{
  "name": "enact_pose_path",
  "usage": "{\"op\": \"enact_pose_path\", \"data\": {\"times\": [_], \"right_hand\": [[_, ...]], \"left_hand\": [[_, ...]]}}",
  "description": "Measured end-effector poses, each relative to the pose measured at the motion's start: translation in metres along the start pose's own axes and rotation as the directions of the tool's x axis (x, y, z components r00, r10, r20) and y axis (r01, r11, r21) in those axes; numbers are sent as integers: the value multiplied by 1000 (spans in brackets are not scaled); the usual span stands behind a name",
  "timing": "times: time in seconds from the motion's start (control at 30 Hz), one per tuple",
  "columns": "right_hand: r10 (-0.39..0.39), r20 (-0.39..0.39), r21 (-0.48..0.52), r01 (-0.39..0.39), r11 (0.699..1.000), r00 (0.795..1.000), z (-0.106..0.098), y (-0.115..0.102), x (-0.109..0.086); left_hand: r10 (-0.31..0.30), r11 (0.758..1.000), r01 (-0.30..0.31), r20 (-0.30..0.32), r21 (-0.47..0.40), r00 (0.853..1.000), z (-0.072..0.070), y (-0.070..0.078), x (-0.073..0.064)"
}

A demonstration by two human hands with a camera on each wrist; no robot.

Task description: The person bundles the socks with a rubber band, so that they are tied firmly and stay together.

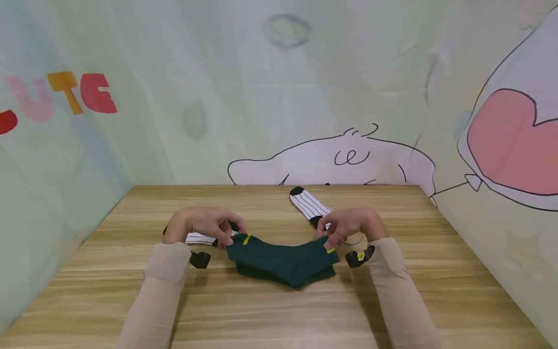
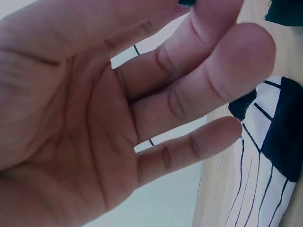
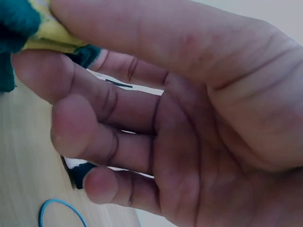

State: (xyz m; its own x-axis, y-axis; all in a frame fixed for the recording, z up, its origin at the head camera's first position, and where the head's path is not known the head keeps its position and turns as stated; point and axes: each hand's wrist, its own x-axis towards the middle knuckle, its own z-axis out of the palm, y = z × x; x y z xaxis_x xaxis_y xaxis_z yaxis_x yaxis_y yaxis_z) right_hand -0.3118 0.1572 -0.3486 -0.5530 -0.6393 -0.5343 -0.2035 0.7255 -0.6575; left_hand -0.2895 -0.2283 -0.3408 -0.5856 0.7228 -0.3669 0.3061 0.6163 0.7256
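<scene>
A pair of dark green socks [image 1: 285, 261] with yellow marks is stretched between both hands at the middle of the table, sagging at its centre. The left hand [image 1: 213, 225] pinches its left end between thumb and fingers. At the other end, the right hand [image 1: 348, 224] pinches the green fabric by a yellow patch [image 3: 57, 33]. Whether the socks' lower edge touches the table cannot be told. Behind the left hand lies a white striped sock [image 1: 200, 238] with black parts, partly hidden. Another striped sock [image 1: 310, 206] lies beyond the right hand, its near end covered by the fingers.
The wooden table [image 1: 235, 315] ends at a patterned curtain [image 1: 183, 135] at the back and sides. A thin blue ring [image 3: 59, 201] lies near the right hand. Each wrist carries a small black camera, such as the one on the right [image 1: 359, 257].
</scene>
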Motion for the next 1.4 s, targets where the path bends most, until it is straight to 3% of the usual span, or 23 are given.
{"op": "enact_pose_path", "data": {"times": [0.53,0.87,1.4], "right_hand": [[97,32,-22,-96,995,995,5,1,12],[38,43,-31,-37,999,998,4,8,12],[-48,77,66,43,997,996,0,12,9]], "left_hand": [[-27,1000,27,24,12,999,0,0,1],[-13,1000,14,38,-11,999,2,-5,4],[-11,999,12,21,-39,1000,4,-12,8]]}}
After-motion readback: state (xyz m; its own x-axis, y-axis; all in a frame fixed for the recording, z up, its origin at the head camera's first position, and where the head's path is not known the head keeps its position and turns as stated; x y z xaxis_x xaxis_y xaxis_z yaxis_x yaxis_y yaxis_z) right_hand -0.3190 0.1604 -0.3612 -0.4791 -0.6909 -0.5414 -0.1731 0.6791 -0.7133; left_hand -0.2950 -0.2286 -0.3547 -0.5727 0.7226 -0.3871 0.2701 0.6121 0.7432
